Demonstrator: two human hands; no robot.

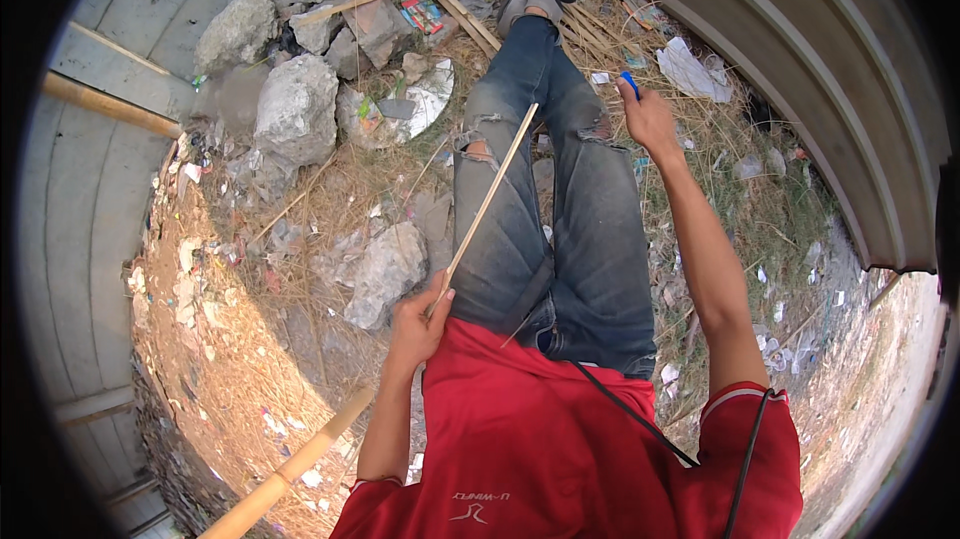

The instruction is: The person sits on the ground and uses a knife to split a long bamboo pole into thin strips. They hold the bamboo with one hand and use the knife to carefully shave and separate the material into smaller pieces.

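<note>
L hand (415,324) grips bamboo strip (487,201) | R hand (647,117) pinches blue tool (630,84), mostly hidden

Left hand (418,317) fisted; right hand (648,117) raised, closed.

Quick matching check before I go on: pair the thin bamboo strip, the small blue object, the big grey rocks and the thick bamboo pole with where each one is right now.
Things:
1. thin bamboo strip
2. small blue object
3. big grey rocks
4. thick bamboo pole

Places:
A. on the ground, up and to the left of the legs
B. pinched in the left hand, slanting up across the jeans
C. lower left, slanting over the dirt beside the left forearm
D. held in the raised right hand

Pairs: 1-B, 2-D, 3-A, 4-C
</note>
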